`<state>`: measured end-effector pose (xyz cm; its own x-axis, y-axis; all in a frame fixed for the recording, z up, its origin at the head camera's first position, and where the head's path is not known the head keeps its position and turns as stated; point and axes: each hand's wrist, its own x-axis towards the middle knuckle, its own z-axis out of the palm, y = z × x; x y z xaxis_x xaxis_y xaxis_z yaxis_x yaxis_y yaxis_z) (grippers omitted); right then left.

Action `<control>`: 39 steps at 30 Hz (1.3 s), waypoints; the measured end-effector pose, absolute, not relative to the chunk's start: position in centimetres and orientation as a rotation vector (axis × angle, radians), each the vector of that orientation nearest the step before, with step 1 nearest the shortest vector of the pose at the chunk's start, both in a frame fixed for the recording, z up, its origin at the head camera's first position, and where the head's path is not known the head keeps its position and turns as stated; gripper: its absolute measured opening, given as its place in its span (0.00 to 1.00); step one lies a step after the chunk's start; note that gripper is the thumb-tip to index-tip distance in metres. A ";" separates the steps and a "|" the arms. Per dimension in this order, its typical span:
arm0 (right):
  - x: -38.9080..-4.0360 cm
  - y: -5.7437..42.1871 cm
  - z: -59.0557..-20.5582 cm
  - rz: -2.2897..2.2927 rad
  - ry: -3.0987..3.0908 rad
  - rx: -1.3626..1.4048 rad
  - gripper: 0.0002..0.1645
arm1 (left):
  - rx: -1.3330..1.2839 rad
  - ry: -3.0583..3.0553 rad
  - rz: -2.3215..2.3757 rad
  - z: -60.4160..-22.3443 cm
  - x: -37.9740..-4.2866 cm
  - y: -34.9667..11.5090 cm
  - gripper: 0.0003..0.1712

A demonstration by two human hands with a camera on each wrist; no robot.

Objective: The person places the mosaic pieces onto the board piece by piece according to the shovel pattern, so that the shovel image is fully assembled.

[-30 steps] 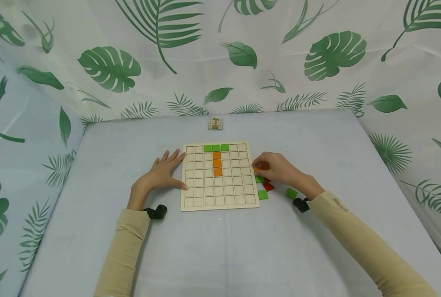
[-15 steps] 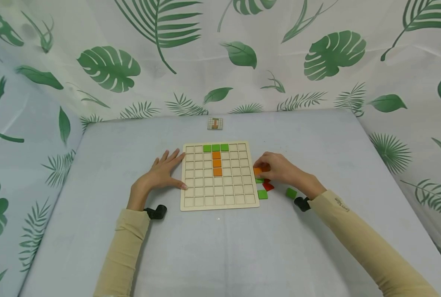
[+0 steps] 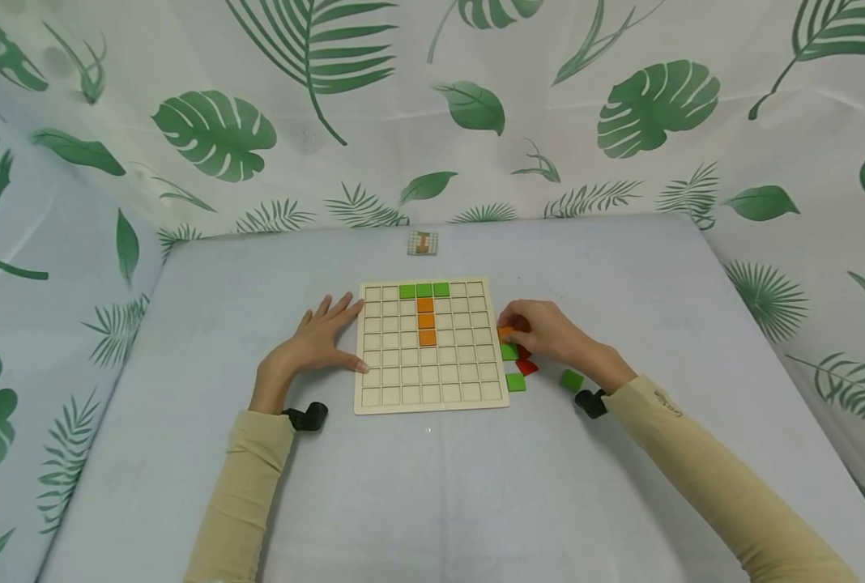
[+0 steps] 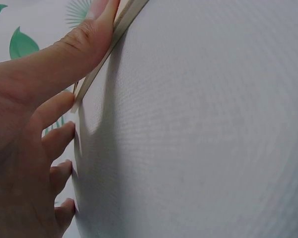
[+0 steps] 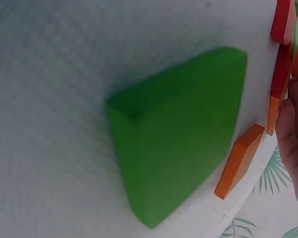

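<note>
A pale square grid board (image 3: 396, 385) lies on the table. Three green tiles (image 3: 423, 290) form a row in its top line, with three orange tiles (image 3: 426, 321) running down below the middle one. My left hand (image 3: 314, 336) is spread at the board's left edge, thumb and forefinger touching it; the left wrist view shows the thumb (image 4: 84, 44) on the rim. Off the right edge, my right hand (image 3: 545, 328) pinches an orange tile (image 3: 506, 333) above a small pile holding a green tile (image 3: 509, 351) and red tiles (image 3: 526, 367). Its fingers hide part of the pile.
Loose green tiles lie nearer the person, one by the board's corner (image 3: 516, 382) and one by the right wrist (image 3: 571, 380). In the right wrist view a separate orange tile (image 5: 240, 161) lies flat. A small pattern card (image 3: 423, 243) sits behind the board.
My right hand has shifted very slightly to the right, and more of the green tile beneath its fingers shows than half a second ago. My left hand and the board have stayed put.
</note>
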<state>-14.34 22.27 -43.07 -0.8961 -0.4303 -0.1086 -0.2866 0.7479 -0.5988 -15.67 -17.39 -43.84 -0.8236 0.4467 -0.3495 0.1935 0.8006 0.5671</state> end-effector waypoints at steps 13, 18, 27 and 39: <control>-14.2 22.7 -42.3 -0.940 2.746 -0.586 0.12 | 0.463 2.504 0.723 -43.8 -15.7 -17.3 0.67; -14.1 22.7 -42.0 -0.989 2.697 -0.500 0.13 | 0.466 2.509 0.729 -43.8 -15.7 -17.3 0.68; -14.0 22.5 -42.1 -1.066 2.584 -0.387 0.18 | 0.467 2.503 0.722 -43.8 -15.7 -17.3 0.67; -14.0 21.4 -42.3 -1.098 2.527 -0.357 0.19 | 0.478 2.507 0.733 -43.8 -15.6 -17.4 0.67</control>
<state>-13.97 21.43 -42.33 -0.9029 -0.3664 -0.2249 -0.0857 0.6660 -0.7410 -15.60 -17.39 -43.77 -0.8231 0.4490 -0.3477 0.1911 0.7956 0.5749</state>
